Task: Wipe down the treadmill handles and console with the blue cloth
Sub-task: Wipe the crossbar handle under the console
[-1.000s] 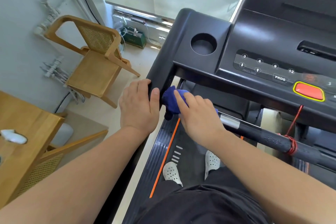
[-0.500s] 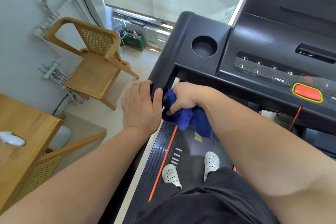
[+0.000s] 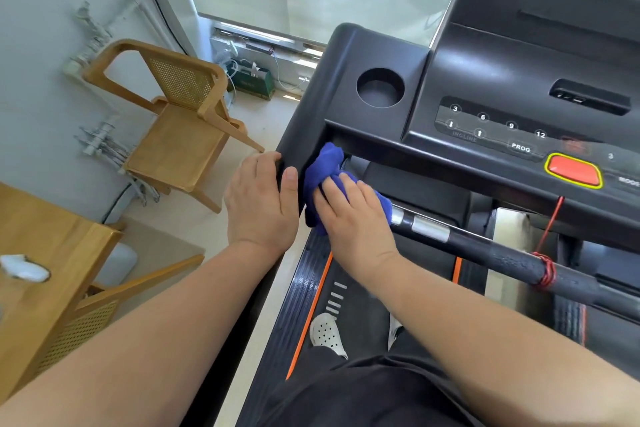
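Observation:
The black treadmill console (image 3: pixel 502 80) fills the upper right, with a round cup holder (image 3: pixel 380 87), number buttons and a red stop button (image 3: pixel 574 170). My left hand (image 3: pixel 261 199) grips the left side handle (image 3: pixel 304 114) just below the console corner. My right hand (image 3: pixel 353 215) presses the bunched blue cloth (image 3: pixel 323 170) against the left end of the front crossbar (image 3: pixel 512 258), right beside my left thumb. The cloth's top reaches the console's underside. The bar's end under the cloth is hidden.
A red safety cord (image 3: pixel 547 267) is wound around the crossbar at right. My white shoes (image 3: pixel 325 334) stand on the belt below. Left of the treadmill are a wooden chair (image 3: pixel 176 121), a wooden table (image 3: pixel 41 274) and wall pipes (image 3: pixel 100 142).
My right hand turned over from a curled grip under the console to palm-down on the crossbar's left end, carrying the cloth with it. My left hand stayed on the side handle.

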